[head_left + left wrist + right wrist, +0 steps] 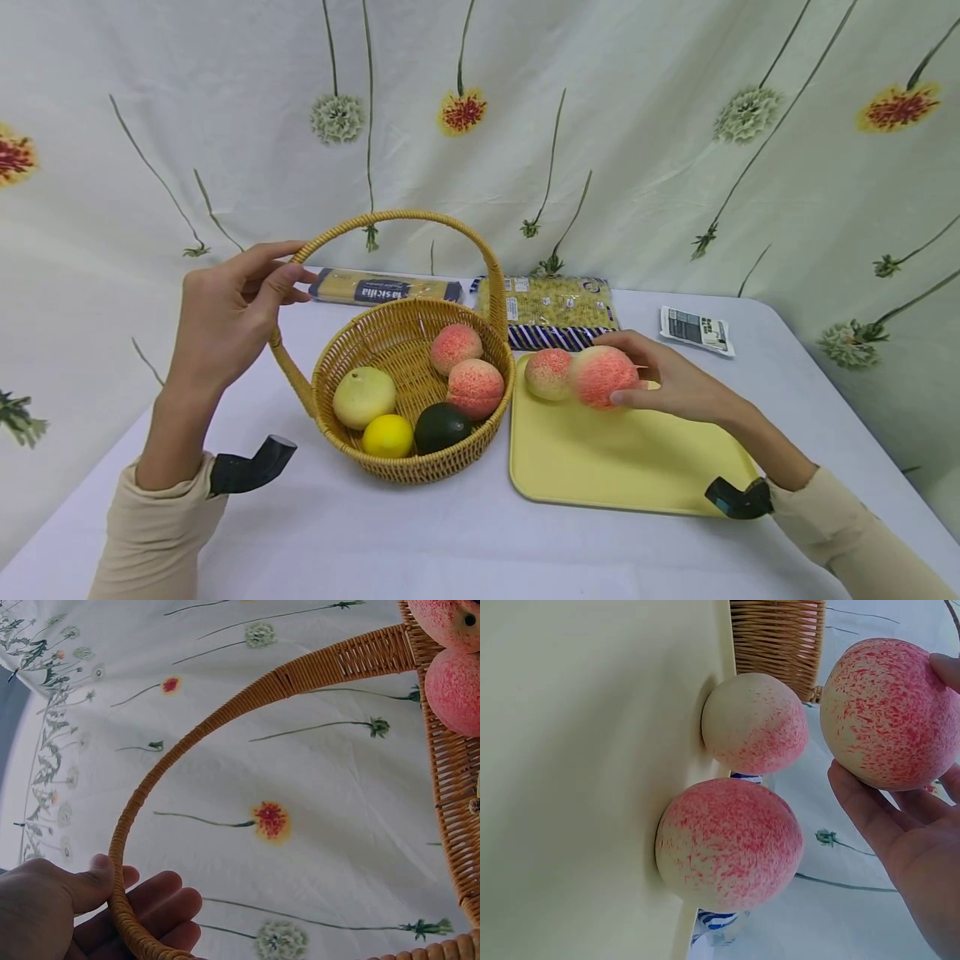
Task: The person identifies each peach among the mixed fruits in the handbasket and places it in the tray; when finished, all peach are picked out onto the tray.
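With thumb and fingers, my left hand point(228, 312) holds the arched handle point(405, 215) of a wicker basket point(408, 475). Inside the basket lie two pink peaches point(476, 388), a pale green round fruit point(364, 398), a yellow lemon point(387, 437) and a dark avocado point(442, 428). My right hand point(667, 379) grips a pink-speckled peach point(889, 712) above a yellow tray point(600, 467), to the right of the basket. Two more peaches rest on the tray: a paler one point(754, 724) near the basket and a redder one point(731, 844), mostly hidden behind my right hand in the head view.
Behind the basket lies a pasta packet point(386, 287). A clear bag of pasta point(558, 304) with a blue-striped edge lies behind the tray, and a small white packet point(697, 330) sits at the back right. A flowered curtain point(600, 142) hangs behind the white table point(337, 542).
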The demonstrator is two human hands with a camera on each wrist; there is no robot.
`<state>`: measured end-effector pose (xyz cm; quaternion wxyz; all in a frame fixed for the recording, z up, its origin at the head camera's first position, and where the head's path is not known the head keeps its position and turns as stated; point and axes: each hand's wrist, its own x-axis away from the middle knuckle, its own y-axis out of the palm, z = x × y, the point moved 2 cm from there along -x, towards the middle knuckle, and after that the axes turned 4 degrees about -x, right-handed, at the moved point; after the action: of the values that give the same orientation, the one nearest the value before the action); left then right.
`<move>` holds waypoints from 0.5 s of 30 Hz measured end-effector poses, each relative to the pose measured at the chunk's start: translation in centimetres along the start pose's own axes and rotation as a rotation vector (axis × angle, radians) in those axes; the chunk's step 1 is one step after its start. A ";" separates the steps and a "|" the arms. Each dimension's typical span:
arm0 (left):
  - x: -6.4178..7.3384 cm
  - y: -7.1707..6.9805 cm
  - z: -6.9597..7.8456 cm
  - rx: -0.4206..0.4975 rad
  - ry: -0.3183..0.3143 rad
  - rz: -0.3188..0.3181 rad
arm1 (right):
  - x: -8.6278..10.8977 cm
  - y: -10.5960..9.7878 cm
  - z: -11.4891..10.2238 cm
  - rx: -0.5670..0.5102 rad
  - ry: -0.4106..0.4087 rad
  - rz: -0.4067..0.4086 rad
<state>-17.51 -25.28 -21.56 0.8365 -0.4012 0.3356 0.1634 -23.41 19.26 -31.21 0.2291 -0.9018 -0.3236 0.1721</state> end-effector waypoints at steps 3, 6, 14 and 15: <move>0.0 0.0 0.0 0.007 -0.002 -0.001 | 0.3 -0.4 0.2 0.015 -0.008 0.008; 0.0 0.0 0.1 0.007 0.000 -0.003 | 0.6 -0.7 0.4 0.033 -0.004 0.019; 0.0 -0.1 0.1 0.000 -0.001 -0.005 | 1.5 -1.8 0.9 0.084 0.071 0.042; 0.0 -0.1 0.1 0.000 -0.002 -0.005 | 1.6 -2.0 1.0 0.090 0.083 0.048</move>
<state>-17.41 -25.23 -21.49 0.8371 -0.4021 0.3339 0.1617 -23.73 22.01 -31.26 0.2785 -0.9043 -0.2842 0.1544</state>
